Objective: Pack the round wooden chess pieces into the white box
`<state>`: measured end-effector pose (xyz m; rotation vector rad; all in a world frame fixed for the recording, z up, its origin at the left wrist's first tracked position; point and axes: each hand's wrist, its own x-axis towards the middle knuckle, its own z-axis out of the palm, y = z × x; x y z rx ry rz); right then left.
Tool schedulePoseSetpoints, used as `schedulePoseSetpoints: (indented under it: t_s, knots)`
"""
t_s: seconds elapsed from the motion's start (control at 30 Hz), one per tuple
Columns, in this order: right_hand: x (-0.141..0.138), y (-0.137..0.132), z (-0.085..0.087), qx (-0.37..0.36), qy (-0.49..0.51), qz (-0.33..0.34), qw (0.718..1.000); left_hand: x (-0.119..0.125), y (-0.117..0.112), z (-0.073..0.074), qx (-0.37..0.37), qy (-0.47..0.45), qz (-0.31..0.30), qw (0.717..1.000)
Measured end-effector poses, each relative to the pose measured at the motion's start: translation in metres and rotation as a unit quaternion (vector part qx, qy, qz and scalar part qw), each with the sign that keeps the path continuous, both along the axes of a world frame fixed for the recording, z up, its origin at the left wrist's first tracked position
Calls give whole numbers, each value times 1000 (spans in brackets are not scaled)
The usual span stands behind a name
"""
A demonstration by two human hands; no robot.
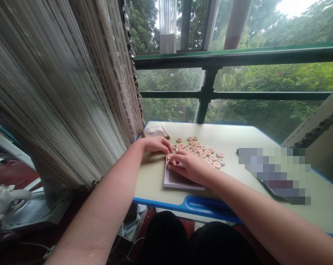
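Pale tabletop point(227, 134) holds our tray point(183, 186): few pieces point(170, 156) inside, most outside. Our right hand point(188, 162) pinches 1 inside; we can't tell our left hand's point(158, 144) grip.

Pieces point(202, 154) are done in a pale wood tone, some marked with red characters, others with black. The tray point(183, 186) is rimmed in a whitish lilac, with dull brown showing inside. Kinda creamy yellow is what the surface point(152, 186) is coloured, edged in bright blue. The case point(156, 132) is bordered in brown, its pale top patterned with dark marks. The curtain point(64, 73) is striped beige and grey, dashed darker, trimmed in black. Dark green is worn by the railing point(238, 56).
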<state>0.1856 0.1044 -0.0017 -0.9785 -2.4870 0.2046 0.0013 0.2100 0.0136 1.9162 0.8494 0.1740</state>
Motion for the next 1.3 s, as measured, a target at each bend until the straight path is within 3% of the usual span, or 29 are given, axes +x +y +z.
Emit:
schedulePoseSetpoints:
  t_s: [0.33,0.53,0.7,0.77,0.97,1.17,1.3]
  knots:
    - [5,-1,7,12,4,-71,997,-1,1,-2,-3,2,9,1000]
    - [24,22,8,60,85,-181,978,0,1,-2,-3,12,24,1000]
    - [42,44,2,63,53,-245,966,1,0,-2,-1,14,37,999]
    - [44,49,-1,50,26,-239,969,1,0,-2,9,20,40,999]
    - [36,50,-1,21,-80,-139,987,1,2,-4,4,16,35,999]
    - [37,56,-2,17,-91,-205,974,2,1,-3,0,20,40,999]
    - [39,60,-4,48,-75,-170,981,2,-1,0,-21,20,28,999]
